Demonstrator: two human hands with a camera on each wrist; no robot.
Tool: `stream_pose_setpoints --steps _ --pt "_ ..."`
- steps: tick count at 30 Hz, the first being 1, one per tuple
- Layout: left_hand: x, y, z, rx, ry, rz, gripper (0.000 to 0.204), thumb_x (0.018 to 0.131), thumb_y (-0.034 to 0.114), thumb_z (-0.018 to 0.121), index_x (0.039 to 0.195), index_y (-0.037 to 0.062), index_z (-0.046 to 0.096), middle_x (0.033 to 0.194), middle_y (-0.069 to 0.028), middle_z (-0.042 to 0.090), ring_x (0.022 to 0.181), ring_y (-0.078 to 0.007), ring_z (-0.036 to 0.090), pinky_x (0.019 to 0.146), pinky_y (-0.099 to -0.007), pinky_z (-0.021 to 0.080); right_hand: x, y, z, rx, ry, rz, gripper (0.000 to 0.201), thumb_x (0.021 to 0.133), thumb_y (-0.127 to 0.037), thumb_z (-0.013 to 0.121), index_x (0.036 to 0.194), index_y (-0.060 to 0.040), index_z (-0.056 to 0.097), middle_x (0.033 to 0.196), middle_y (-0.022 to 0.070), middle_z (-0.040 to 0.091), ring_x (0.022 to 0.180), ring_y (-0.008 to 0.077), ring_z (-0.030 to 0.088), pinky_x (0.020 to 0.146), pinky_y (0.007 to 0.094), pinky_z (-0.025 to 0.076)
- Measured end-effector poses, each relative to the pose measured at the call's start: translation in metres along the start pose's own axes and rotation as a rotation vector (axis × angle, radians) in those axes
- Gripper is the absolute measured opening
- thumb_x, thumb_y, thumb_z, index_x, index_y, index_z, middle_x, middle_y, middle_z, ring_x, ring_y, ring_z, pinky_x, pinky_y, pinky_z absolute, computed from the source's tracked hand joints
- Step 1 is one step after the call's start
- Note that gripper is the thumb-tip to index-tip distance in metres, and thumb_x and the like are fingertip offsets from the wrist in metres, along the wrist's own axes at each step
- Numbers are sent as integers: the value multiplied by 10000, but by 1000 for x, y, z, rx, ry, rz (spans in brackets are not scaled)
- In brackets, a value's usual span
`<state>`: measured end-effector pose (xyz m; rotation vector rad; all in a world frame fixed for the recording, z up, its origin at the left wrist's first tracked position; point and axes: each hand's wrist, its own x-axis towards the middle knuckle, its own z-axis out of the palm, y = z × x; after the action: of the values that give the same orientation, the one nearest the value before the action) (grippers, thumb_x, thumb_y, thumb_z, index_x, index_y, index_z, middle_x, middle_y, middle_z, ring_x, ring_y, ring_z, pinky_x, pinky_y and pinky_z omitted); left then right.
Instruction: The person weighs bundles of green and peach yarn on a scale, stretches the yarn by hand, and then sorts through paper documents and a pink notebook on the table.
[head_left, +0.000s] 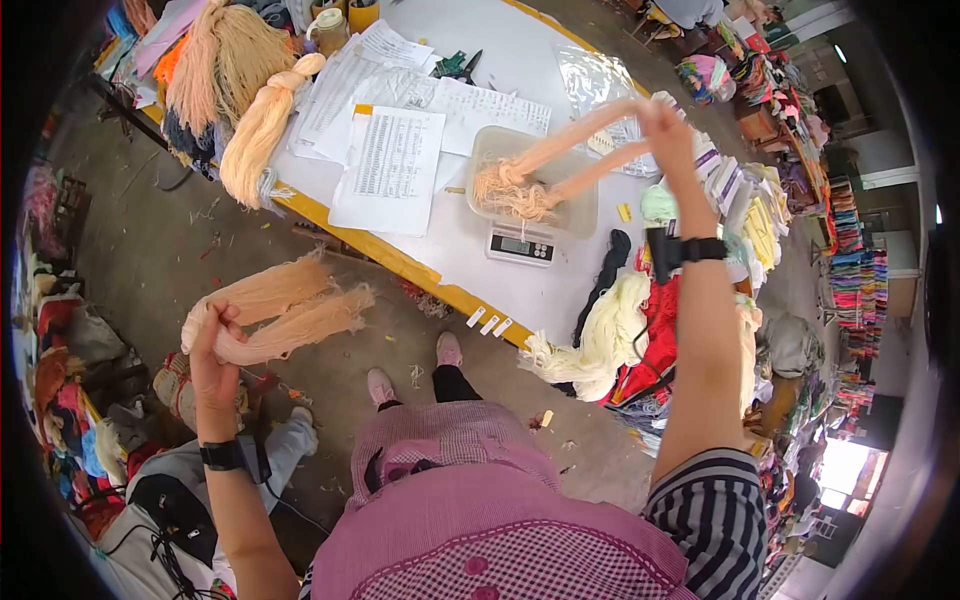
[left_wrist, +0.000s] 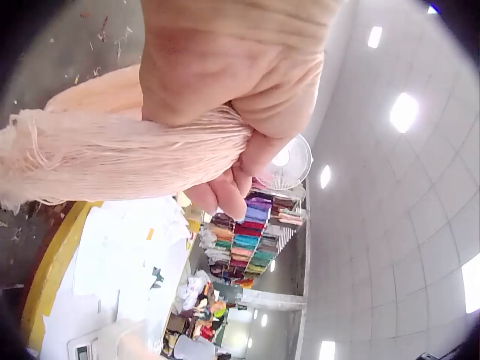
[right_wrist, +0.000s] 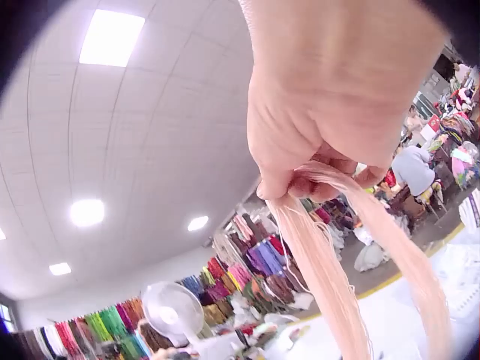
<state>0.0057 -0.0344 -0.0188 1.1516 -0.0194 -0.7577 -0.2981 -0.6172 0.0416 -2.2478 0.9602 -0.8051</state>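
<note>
My left hand (head_left: 210,345) grips a peach yarn hank (head_left: 275,287) at its fold, out over the floor left of the table. Both loose, frayed ends of that hank trail to the right. Over the table's far right side, my right hand (head_left: 668,138) is raised and pinches a second peach yarn hank (right_wrist: 319,262) at its bend. Two lengths of it slope down into a translucent plastic tub (head_left: 585,205), where the knotted, frayed ends lie. Beneath the tub is a small white digital scale (head_left: 520,248), its display facing me.
Printed sheets (head_left: 385,170) cover part of the white table with its yellow edge (head_left: 365,247). Thick peach and tan hanks (head_left: 250,150) hang at its left corner. Cream yarn (head_left: 605,330) and red yarn (head_left: 660,325) lie at the right. Dark scissors (head_left: 465,68) rest farther back.
</note>
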Motion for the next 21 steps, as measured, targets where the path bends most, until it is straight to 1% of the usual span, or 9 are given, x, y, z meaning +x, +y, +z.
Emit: stream_pose_setpoints --steps 3,7,10,14,15,16,18,20,21 --pt "1 -10 13 29 -39 -39 249 969 229 496 1060 11 573 897 -87 644 651 -128 573 625 -267 489 -52 25 77 -764 -157 19 315 805 -298 687 1007 -90 563 777 100 646 752 256 629 707 392 439" --pt "-2 -16 21 47 -60 -64 292 983 272 462 1046 9 573 887 -101 651 634 -141 582 630 -280 494 -145 64 142 -539 -51 -85 531 762 -251 725 1187 -69 463 865 100 658 835 295 621 913 470 335" --pt "-8 -15 22 63 -35 -89 273 988 276 466 1014 30 579 869 -90 644 670 -123 569 608 -256 477 -194 54 146 -495 -100 -55 584 737 -195 745 1217 -47 446 904 100 653 854 306 612 912 471 347" --pt "-22 -14 41 52 -97 -94 369 996 305 425 1138 -13 547 1080 -140 620 855 -181 612 794 -308 504 -223 10 138 -394 37 -124 564 736 -168 749 1215 -59 471 925 96 625 848 302 594 913 434 373" --pt "-27 -13 52 72 -83 -84 386 1002 307 415 1180 -14 533 1166 -158 598 958 -201 612 864 -320 494 -228 -5 138 -362 -9 -168 494 751 -165 737 1177 -45 516 941 113 631 865 309 592 899 419 395" --pt "-28 -14 54 118 -256 -71 481 997 354 404 1280 -31 459 1355 -181 470 1199 -258 506 998 -378 427 -230 -20 141 -331 -56 -211 427 766 -162 724 1138 -31 560 957 130 636 881 316 590 885 404 418" --pt "-38 -17 72 140 -297 -45 509 992 377 404 1294 -31 443 1388 -180 435 1250 -268 456 1023 -391 397 -234 -56 156 77 -376 -45 278 819 -166 691 1049 -20 636 950 117 650 883 236 612 827 345 462" --pt "-48 -16 91 257 -388 -2 631 963 483 414 1339 -24 401 1443 -168 377 1331 -273 365 1070 -407 323 -224 -144 153 397 -717 258 208 872 -168 648 1018 -19 657 929 63 665 879 135 603 778 275 476" --pt "-51 -16 97 257 -397 5 631 963 483 414 1339 -24 401 1443 -168 377 1331 -273 365 1070 -407 323 -225 -179 155 563 -745 274 210 884 -170 638 1027 -17 654 931 36 661 876 107 590 776 255 472"
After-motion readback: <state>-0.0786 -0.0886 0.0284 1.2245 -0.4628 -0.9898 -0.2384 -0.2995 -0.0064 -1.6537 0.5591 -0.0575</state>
